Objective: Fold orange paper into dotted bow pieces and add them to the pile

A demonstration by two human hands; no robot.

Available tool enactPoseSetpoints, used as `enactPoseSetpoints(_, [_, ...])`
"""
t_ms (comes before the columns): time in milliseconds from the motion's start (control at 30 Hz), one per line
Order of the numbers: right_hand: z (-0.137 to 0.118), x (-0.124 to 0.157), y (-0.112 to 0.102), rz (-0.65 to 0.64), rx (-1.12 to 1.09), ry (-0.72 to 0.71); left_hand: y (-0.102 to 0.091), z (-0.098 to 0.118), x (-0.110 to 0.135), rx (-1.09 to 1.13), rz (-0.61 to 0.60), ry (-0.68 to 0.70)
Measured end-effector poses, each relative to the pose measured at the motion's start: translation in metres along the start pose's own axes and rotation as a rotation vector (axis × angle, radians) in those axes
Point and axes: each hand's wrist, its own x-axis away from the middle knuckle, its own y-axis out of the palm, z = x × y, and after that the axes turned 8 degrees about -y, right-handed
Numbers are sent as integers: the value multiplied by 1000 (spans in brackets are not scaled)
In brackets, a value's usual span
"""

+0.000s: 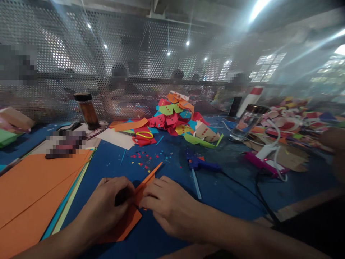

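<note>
A strip of orange paper (129, 222) lies on the blue tabletop in front of me, its far part folded up and pointing away to the right. My left hand (114, 199) pinches the paper's left side, thumb and fingers curled together. On the other side, my right hand (167, 205) grips the same paper with bent fingers, close to the left fingertips. Both hands hide the middle of the sheet. Just beyond them, small red, yellow and blue paper bits (147, 158) are scattered.
Stacked coloured sheets (35, 190) lie left. A blue glue gun (203, 163) with its cord is at right. Scissors (142, 137) rest near a heap of cut paper (175, 117). Bottles (90, 113) stand behind, before a perforated metal screen (134, 46). A power strip (265, 163) lies right.
</note>
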Motion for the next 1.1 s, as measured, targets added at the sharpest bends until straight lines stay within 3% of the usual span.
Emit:
enactPoseSetpoints(667, [3, 6, -3, 84, -28, -63, 1, -3, 1, 21, 27, 40])
enactPoseSetpoints(933, [6, -2, -5, 162, 22, 70, 0, 0, 2, 7, 39, 51])
enactPoseSetpoints(1100, [19, -18, -1, 62, 172, 75, -5, 1, 4, -1, 36, 67])
